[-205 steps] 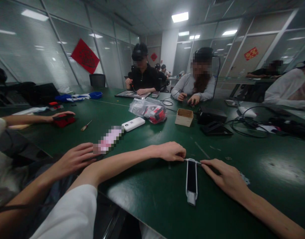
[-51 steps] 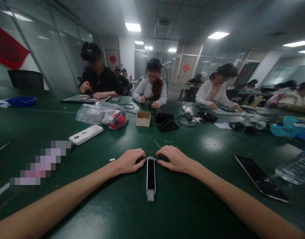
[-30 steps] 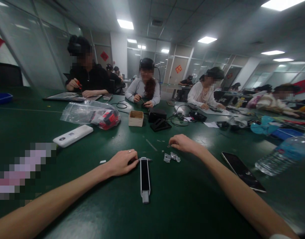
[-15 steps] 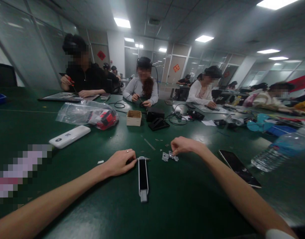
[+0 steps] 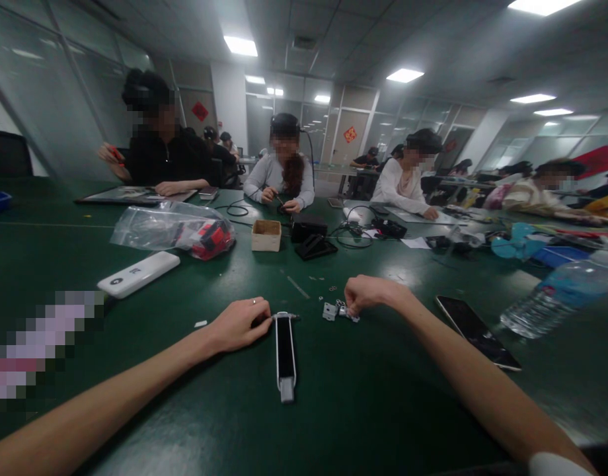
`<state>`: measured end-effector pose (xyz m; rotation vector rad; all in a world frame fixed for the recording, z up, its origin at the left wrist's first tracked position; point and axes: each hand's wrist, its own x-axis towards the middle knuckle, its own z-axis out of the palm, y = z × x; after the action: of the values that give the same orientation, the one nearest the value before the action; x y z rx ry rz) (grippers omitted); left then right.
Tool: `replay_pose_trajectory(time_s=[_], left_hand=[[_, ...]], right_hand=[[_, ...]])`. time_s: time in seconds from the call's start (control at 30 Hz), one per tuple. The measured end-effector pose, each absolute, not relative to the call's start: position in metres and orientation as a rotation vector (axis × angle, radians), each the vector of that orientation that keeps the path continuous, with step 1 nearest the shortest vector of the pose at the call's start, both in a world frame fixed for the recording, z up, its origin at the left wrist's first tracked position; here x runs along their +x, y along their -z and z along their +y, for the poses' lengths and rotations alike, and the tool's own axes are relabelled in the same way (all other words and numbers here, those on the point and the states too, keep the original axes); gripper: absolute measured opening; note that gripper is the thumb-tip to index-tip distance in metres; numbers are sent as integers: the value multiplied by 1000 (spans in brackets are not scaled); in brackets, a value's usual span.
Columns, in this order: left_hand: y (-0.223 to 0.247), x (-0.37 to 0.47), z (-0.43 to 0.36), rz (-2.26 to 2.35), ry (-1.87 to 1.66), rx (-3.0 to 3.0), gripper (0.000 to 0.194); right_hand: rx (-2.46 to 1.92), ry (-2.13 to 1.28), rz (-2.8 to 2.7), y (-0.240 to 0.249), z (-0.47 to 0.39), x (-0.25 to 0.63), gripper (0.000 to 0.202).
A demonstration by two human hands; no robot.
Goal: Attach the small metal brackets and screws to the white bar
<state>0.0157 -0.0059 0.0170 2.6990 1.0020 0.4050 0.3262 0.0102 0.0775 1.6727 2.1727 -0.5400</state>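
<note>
My left hand (image 5: pixel 242 322) rests on the green table, fingers closed at the left end of a thin metal rod (image 5: pixel 295 317). That rod crosses the top of a long, narrow device (image 5: pixel 285 354) with a white frame, a black middle and a grey end piece, lying lengthwise before me. To its right, my right hand (image 5: pixel 366 295) bends down with its fingertips pinched on a small silver metal part (image 5: pixel 352 318). Another flat metal piece with holes (image 5: pixel 328 312) lies just left of those fingers. Tiny rings (image 5: pixel 332 288) lie beyond it.
A white oblong casing (image 5: pixel 140 274) and a plastic bag with red-black contents (image 5: pixel 178 228) lie left. Ahead stand a small open box (image 5: pixel 266 236) and a black stand (image 5: pixel 315 246). A phone (image 5: pixel 475 330) and a water bottle (image 5: pixel 556 297) lie right. Co-workers sit across the table.
My right hand has shifted slightly right and down, and the metal part at its fingertips has moved apart from the flat piece. My left hand and the narrow device have stayed in place.
</note>
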Motion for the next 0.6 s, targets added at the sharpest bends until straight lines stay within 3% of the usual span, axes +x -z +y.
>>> replay_pose_trajectory(time_s=[0.4,0.6], left_hand=[[-12,12,-8,1010,-432,2715,16],[-27,13,-11,1068,-550,2596,20]], right_hand=[[1587,600,2242,-84,13,331,10],[1520,675,2793,-83,-9,291,17]])
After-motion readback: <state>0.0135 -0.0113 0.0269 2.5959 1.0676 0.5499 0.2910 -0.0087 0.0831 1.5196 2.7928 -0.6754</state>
